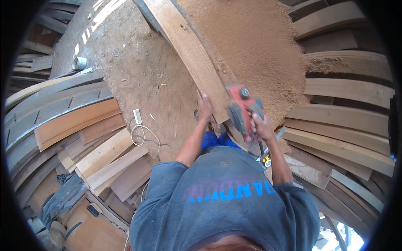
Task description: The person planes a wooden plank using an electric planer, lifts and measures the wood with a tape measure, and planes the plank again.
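A long wooden board (192, 58) runs from the top of the head view down to just in front of my body. Its upper face is pale, with a dark knot toward the far end. My left hand (204, 109) grips the board's left edge near the close end. In my right hand (261, 125) is the rear handle of a red electric planer (240, 94), my fingers wrapped round it. The planer, slightly blurred, sits at the right edge of the board's near end; its underside is hidden.
Wood shavings (247, 37) cover the ground at right. Stacked planks (347, 88) line the right side, and more boards (83, 121) lie at left. A white power socket (137, 116) with a looped cord rests on the dirt floor. A yellow tape measure (266, 160) lies beside my right forearm.
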A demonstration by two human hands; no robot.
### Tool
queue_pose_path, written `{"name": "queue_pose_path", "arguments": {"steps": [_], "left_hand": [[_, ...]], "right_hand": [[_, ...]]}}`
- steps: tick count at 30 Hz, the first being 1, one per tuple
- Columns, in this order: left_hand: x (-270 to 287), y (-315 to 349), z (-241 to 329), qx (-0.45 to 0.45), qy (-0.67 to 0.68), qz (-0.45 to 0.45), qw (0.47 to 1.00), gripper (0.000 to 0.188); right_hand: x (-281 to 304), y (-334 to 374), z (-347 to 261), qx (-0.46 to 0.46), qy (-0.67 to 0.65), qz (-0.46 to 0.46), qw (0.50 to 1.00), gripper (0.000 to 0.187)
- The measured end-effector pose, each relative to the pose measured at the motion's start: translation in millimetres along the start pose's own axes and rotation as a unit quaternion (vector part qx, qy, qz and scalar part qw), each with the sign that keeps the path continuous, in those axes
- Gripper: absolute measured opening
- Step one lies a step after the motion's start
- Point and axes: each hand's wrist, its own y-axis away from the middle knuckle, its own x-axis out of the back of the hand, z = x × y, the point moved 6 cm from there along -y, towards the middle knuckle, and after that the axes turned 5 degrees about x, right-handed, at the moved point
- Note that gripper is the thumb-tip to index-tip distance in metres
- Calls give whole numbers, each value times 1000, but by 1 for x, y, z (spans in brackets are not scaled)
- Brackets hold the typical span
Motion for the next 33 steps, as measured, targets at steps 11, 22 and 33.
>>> {"name": "queue_pose_path", "arguments": {"steps": [11,22,33], "left_hand": [[21,53,2,168,342,-187,905,63],[77,166,144,71,548,-309,774,78],[96,163,98,91,493,-254,827,77]], "right_hand": [[51,67,64,-6,44,48,998,60],[-7,10,100,17,-38,-54,998,45],[76,101,89,-125,479,-102,863,55]]}}
